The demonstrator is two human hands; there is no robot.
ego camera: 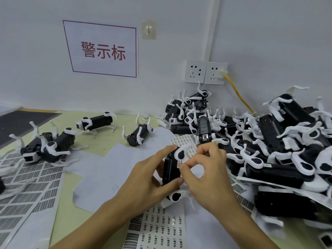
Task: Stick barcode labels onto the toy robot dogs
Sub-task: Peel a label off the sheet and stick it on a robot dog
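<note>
Black hard-plastic body and thin white plastic legs make up the toy robot dog (171,169) under inspection, which sits at the centre of the pale yellow-green worktable (93,148), raised slightly between both hands and above the loose white label backing sheets (100,169). We find the left hand (152,175) clamped around the body, thumb on the near side and forefinger stretched over the upper white leg joint. We find the right hand (206,169) pinching a small white barcode label (179,163) between thumb and forefinger, right at the body's side; whether the label already touches the plastic we cannot tell. We judge the dog light and rigid in the trunk, smooth enough to slip, so the proper hold is across the black trunk as now. We judge the white legs slender, hinged and liable to bend or snap, and unfit as handles. We judge the label thin, limp and tacky, best held by one edge and smoothed down from that edge. A large heap of similar black-and-white dogs (269,141) lies to the right, near the working hands; several of them already show labels. A few separate dogs (53,144) stand apart on the left. Printed barcode sheets (158,229) lie just below the hands.
</note>
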